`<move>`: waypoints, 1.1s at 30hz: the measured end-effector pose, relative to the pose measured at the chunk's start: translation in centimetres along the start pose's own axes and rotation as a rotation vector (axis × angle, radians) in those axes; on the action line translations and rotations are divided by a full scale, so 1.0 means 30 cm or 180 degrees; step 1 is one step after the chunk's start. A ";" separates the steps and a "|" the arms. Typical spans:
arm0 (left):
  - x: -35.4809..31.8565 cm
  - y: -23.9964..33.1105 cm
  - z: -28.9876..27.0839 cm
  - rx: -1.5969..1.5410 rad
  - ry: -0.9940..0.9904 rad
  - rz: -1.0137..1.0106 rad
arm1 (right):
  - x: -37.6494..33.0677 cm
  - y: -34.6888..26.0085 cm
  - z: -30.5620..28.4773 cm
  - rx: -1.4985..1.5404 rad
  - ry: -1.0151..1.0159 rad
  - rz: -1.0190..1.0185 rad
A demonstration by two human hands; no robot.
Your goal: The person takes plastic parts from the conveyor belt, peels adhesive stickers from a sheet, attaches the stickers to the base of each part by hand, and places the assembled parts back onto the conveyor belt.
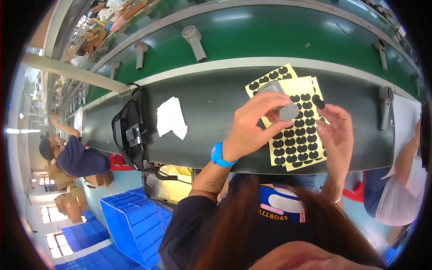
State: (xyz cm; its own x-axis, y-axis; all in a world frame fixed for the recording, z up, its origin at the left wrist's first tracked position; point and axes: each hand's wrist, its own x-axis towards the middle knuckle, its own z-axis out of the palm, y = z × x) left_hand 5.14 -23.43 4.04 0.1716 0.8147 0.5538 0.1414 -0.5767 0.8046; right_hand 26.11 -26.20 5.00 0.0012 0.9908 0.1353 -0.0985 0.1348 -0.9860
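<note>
My left hand [256, 118] is closed around a grey handheld fan [288, 112], with the flat rounded end of its handle turned up between thumb and fingers. The fan's other end shows only partly behind my knuckles. To the right, my right hand [336, 130] pinches a black rounded sticker [318, 101] at the index fingertip, apart from the fan. Beneath both hands lie overlapping pale yellow sheets [307, 84] bearing rows of black stickers of the same shape.
A white cloth or paper [171, 118] and a black bag [130, 128] lie on the dark table, left. Beyond a pale rail, handheld fans [194, 43] stand on the green belt. Another fan [385, 108] is at right. Co-workers [74, 153] sit either side; blue crates [130, 222] stand lower left.
</note>
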 end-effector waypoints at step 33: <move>-0.049 -0.157 0.171 0.0034 -0.0443 -0.0540 | 0.380 0.228 -1.478 -0.4558 0.3795 -0.0603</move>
State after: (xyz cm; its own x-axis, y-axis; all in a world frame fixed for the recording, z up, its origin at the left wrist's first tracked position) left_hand 9.22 -22.21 -1.66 0.2773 0.8845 0.3751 0.1899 -0.4332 0.8811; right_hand 69.57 -13.43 -4.53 0.5771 0.3647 0.7307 0.7864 -0.4894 -0.3768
